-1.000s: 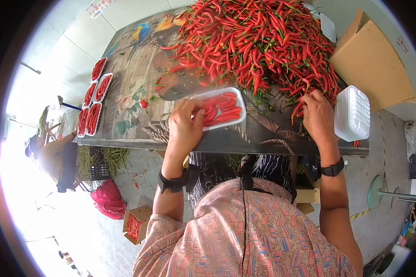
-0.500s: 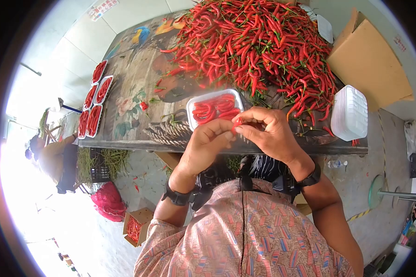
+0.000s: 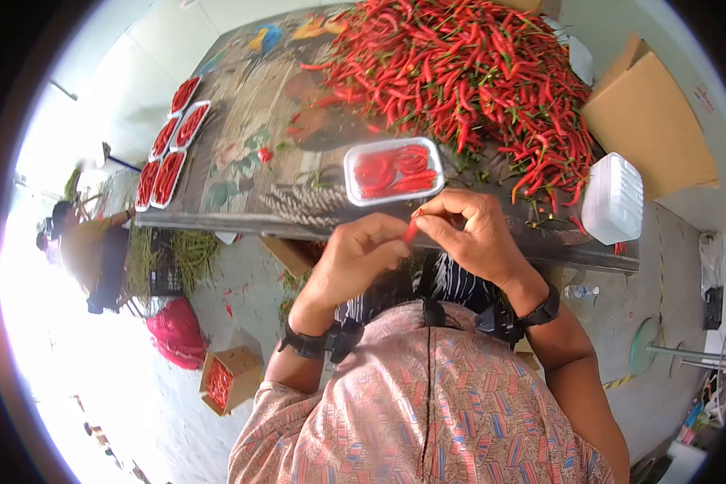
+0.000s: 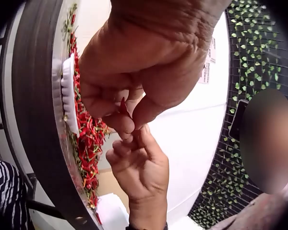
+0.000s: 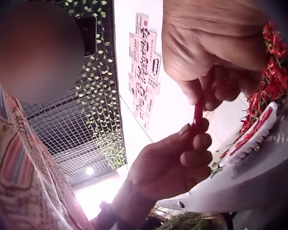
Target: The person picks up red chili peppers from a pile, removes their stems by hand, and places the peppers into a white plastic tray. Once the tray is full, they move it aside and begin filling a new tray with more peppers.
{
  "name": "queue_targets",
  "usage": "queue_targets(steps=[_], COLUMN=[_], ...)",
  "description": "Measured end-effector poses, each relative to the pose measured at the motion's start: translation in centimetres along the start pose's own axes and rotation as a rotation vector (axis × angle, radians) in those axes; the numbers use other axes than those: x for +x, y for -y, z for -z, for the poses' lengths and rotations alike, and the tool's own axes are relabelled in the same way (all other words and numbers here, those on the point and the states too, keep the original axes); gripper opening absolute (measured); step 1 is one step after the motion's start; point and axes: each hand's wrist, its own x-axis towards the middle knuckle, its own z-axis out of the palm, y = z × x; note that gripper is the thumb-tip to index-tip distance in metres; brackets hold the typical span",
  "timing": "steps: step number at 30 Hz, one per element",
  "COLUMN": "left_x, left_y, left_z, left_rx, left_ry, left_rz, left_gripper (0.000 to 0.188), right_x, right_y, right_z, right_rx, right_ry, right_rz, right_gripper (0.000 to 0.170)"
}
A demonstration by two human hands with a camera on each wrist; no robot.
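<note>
A single red chili pepper (image 3: 412,228) is held between both hands, just in front of the table's near edge in the head view. My left hand (image 3: 355,262) pinches its body between thumb and fingers, clearest in the right wrist view, where the chili (image 5: 197,117) points upward. With thumb and forefinger, my right hand (image 3: 480,238) grips the other end. Beyond the hands lies a white foam tray (image 3: 395,197) with red chilies laid in it, some curved and some straight. A big heap of red chilies (image 3: 460,73) with green stems covers the back of the table.
A stack of white trays (image 3: 615,198) stands at the table's right edge, by a cardboard box (image 3: 653,117). Several filled trays (image 3: 181,133) sit at the far left. On the floor are a red sack (image 3: 177,332) and a box of chilies (image 3: 246,373). Another person (image 3: 97,250) is at left.
My right hand has come from the heap's edge to meet my left hand, bringing a chili. My left hand has left the tray and now pinches that chili too.
</note>
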Motion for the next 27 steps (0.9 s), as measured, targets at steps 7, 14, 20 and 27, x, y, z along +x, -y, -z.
queue_targets(steps=[7,14,20,27], left_x=[-7.9,-10.9,-6.0,-5.8], left_y=[3.5,14.0,21.3,12.9], left_z=[8.4,14.9,20.7,16.6], left_rx=[0.061,0.269,0.251,0.511], left_ry=[-0.664,-0.843,-1.181,-1.385], left_rz=[-0.1,0.449,-0.142,-0.217], left_gripper=[0.017,0.021,0.057,0.055], right_x=[0.8,0.9,0.3,-0.7], right_y=[-2.6,-6.6,-7.7,-8.0], right_z=[3.4,7.4,11.2,11.8], right_rx=[-0.119,-0.413,-0.681,-0.867], right_ry=[-0.115,-0.181,-0.382,-0.276], right_rz=[-0.02,-0.089,-0.008,-0.006], right_gripper=[0.014,0.013,0.012,0.025])
